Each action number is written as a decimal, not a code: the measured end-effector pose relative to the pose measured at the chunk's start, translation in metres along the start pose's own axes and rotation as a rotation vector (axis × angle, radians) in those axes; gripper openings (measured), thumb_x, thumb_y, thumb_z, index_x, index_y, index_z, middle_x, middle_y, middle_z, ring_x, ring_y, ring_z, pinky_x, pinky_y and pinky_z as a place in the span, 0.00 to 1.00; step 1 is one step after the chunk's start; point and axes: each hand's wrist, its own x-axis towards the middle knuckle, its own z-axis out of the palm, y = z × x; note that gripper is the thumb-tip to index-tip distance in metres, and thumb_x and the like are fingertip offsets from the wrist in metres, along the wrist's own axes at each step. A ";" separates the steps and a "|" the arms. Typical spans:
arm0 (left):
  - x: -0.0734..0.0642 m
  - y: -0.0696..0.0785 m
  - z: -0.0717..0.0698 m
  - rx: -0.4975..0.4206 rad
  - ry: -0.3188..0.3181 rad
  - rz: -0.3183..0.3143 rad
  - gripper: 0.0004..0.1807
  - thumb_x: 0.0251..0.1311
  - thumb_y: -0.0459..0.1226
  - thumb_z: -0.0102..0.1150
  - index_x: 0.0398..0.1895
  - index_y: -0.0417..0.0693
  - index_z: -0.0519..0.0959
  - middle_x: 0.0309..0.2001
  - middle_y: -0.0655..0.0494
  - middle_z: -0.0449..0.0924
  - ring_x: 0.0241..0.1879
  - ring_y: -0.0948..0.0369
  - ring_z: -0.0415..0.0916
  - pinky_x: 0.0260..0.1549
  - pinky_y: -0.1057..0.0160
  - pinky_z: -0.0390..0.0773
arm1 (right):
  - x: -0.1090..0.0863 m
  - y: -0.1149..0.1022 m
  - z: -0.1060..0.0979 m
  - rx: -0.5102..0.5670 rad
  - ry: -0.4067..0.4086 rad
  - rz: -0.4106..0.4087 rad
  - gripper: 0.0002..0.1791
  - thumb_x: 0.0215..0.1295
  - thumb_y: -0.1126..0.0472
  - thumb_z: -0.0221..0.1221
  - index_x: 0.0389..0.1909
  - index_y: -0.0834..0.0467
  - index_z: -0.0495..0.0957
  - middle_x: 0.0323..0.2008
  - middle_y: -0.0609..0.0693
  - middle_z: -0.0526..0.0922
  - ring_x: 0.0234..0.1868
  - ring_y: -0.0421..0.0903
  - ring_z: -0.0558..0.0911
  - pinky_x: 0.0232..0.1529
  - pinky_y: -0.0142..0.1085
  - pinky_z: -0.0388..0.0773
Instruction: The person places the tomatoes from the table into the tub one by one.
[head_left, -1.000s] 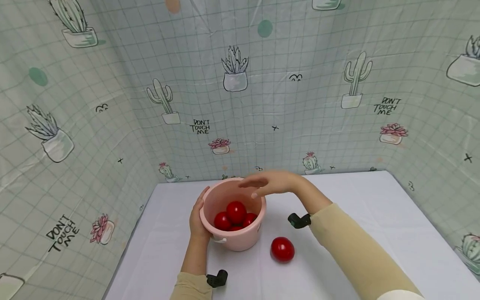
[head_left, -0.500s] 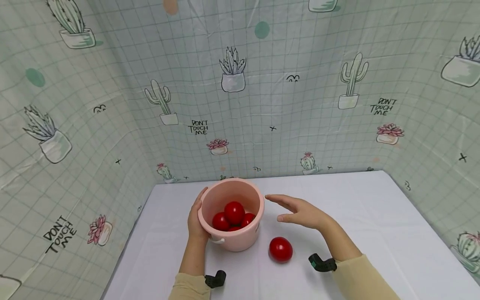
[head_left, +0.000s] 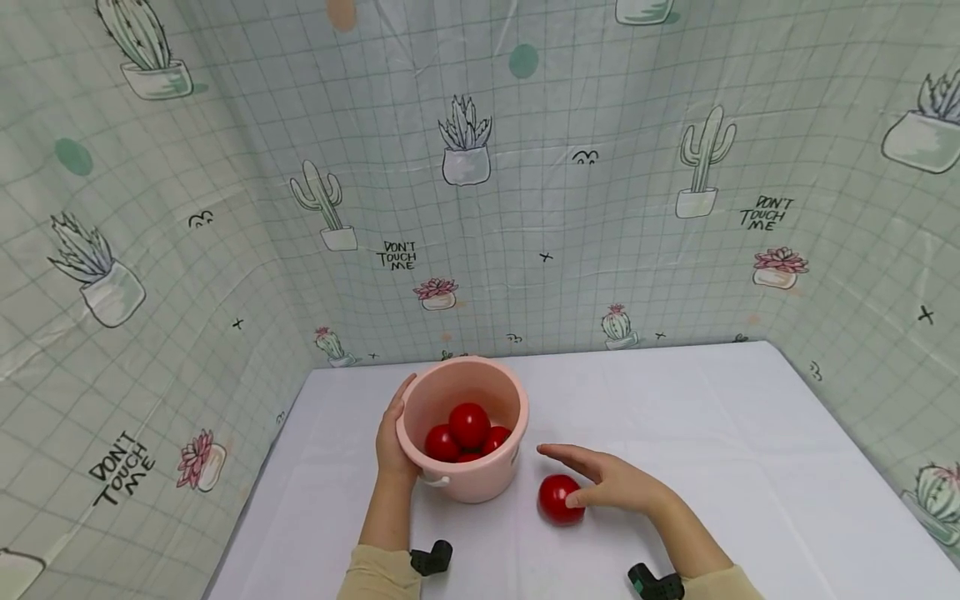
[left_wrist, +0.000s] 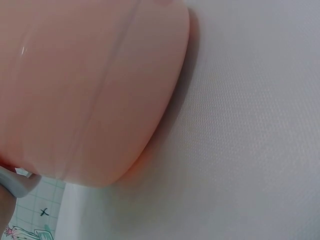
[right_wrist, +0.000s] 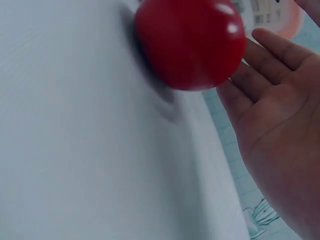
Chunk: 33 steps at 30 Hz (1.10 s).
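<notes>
A pink bucket (head_left: 480,483) stands upright on the table, with several red tomatoes (head_left: 469,425) inside. My left hand (head_left: 393,442) holds it by its left side, fingertips up at the rim. In the left wrist view the bucket wall (left_wrist: 95,90) fills the upper left and hides most of that hand. One more tomato (head_left: 557,502), glossy and smooth, lies on the table right of the bucket. Over its right side reaches my right hand (head_left: 618,485), fingers extended past it and thumb in front. The right wrist view shows the palm (right_wrist: 285,110) facing the tomato (right_wrist: 192,45).
White cloth covers the table (head_left: 675,400). A cactus-print curtain (head_left: 525,208) hangs behind it and along both sides. The bucket's white handle end (head_left: 435,481) sticks out at its front left. Each wrist wears a small black camera (head_left: 431,558).
From over the bucket's right rim, my right hand has moved right and toward me, down to the loose tomato. The left hand and the bucket stay in place.
</notes>
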 end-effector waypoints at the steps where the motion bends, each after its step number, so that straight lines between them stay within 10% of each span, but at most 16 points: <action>1: 0.000 0.000 0.000 0.003 0.001 0.001 0.27 0.75 0.44 0.28 0.72 0.58 0.65 0.73 0.61 0.65 0.72 0.60 0.61 0.74 0.53 0.58 | 0.000 0.003 0.001 0.001 -0.006 0.003 0.37 0.65 0.54 0.62 0.74 0.42 0.60 0.74 0.45 0.63 0.76 0.42 0.61 0.69 0.27 0.62; 8: 0.000 -0.001 0.000 0.000 -0.005 0.001 0.27 0.74 0.45 0.29 0.72 0.58 0.65 0.73 0.61 0.64 0.72 0.60 0.60 0.74 0.53 0.57 | -0.003 0.018 0.006 0.021 -0.026 0.001 0.38 0.62 0.54 0.64 0.73 0.43 0.62 0.73 0.47 0.66 0.69 0.25 0.64 0.66 0.23 0.63; 33: -0.003 0.004 0.002 -0.049 -0.017 -0.010 0.27 0.73 0.43 0.29 0.73 0.54 0.64 0.72 0.61 0.66 0.71 0.59 0.61 0.74 0.53 0.57 | -0.004 0.024 0.012 -0.172 0.044 0.057 0.36 0.59 0.45 0.66 0.69 0.33 0.66 0.67 0.38 0.72 0.67 0.46 0.70 0.62 0.43 0.73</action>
